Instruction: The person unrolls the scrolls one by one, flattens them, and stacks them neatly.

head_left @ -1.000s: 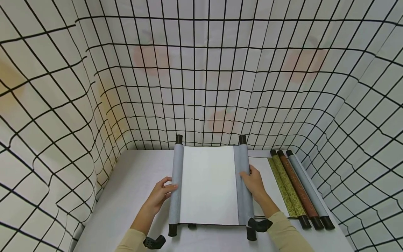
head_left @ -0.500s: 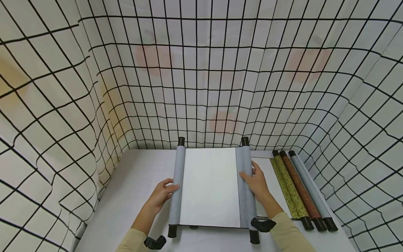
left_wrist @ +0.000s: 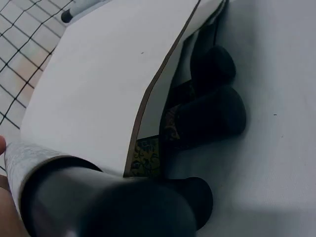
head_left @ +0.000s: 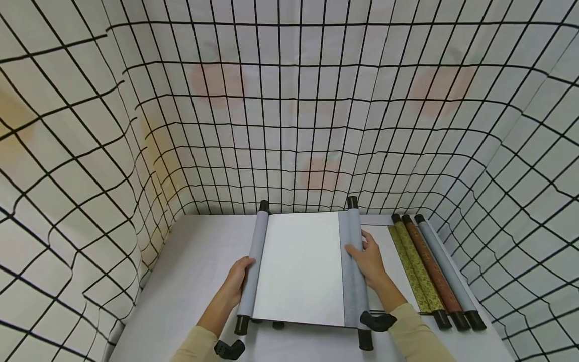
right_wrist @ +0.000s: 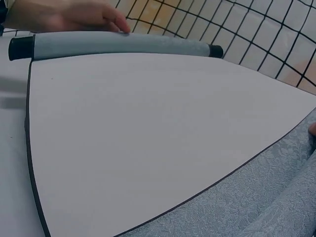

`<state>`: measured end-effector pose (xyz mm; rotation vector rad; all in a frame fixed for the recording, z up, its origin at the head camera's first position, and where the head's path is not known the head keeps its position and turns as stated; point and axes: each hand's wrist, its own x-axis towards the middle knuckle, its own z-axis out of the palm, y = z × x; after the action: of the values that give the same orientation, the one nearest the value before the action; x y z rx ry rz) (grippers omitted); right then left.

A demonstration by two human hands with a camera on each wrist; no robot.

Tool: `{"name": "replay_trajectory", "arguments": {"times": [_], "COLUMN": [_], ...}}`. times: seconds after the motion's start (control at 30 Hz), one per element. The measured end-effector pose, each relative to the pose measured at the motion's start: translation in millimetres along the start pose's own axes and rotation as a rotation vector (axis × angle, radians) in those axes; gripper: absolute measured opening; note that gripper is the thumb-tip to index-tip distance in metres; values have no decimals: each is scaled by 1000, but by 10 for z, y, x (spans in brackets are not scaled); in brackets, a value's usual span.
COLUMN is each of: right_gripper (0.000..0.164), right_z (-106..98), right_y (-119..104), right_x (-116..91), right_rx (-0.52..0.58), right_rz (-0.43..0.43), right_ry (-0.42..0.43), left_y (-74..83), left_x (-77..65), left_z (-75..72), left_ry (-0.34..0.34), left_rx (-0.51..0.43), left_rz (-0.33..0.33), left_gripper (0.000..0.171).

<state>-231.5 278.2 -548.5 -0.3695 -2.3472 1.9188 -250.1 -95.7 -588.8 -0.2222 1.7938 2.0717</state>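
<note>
A hanging scroll with white paper (head_left: 300, 266) and blue-grey cloth borders is spread between two rollers with black end caps. My left hand (head_left: 236, 279) grips the left roller (head_left: 256, 259) from its outer side, about halfway along. In the right wrist view, fingers of the left hand (right_wrist: 94, 17) show behind that roller. My right hand (head_left: 368, 259) holds the right roller (head_left: 355, 231), thumb on top, other fingers at its outer side. The left roller slants, its near end farther left. The scroll's near edge bows up over dark roller ends (left_wrist: 212, 118) beneath, as the left wrist view shows.
To the right lie a green patterned scroll (head_left: 421, 271), a reddish-brown roll (head_left: 431, 271) and a grey-blue roll (head_left: 448, 271), side by side. White paper (head_left: 377, 239) extends from the green one under the held scroll. A black wire grid (head_left: 296, 125) encloses the white table (head_left: 194, 246).
My left hand has shifted its hold farther under the left roller. That roller has tilted, its far end moving right and its near end left. The right hand keeps its hold.
</note>
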Motion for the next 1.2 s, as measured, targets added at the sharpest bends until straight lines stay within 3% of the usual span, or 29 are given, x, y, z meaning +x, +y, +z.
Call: {"name": "replay_trajectory", "arguments": {"times": [0.17, 0.4, 0.7, 1.0, 1.2], "right_gripper": [79, 79, 81, 80, 80], "right_z": [1, -27, -40, -60, -47], "right_y": [-25, -16, -10, -26, -46], "right_x": [13, 26, 48, 66, 43], "right_rx": [-14, -25, -38, -62, -64], "right_rz": [5, 9, 20, 12, 17], "right_ry": [4, 0, -4, -8, -3], "left_y": [1, 11, -42, 27, 76], "left_x": [15, -44, -27, -55, -91], "left_z": [22, 46, -13, -36, -60], "left_ry": [25, 69, 61, 84, 132], "left_rx": [88, 199, 185, 174, 243], "left_rz": [64, 162, 188, 206, 217], "left_gripper": [67, 64, 54, 54, 58]}}
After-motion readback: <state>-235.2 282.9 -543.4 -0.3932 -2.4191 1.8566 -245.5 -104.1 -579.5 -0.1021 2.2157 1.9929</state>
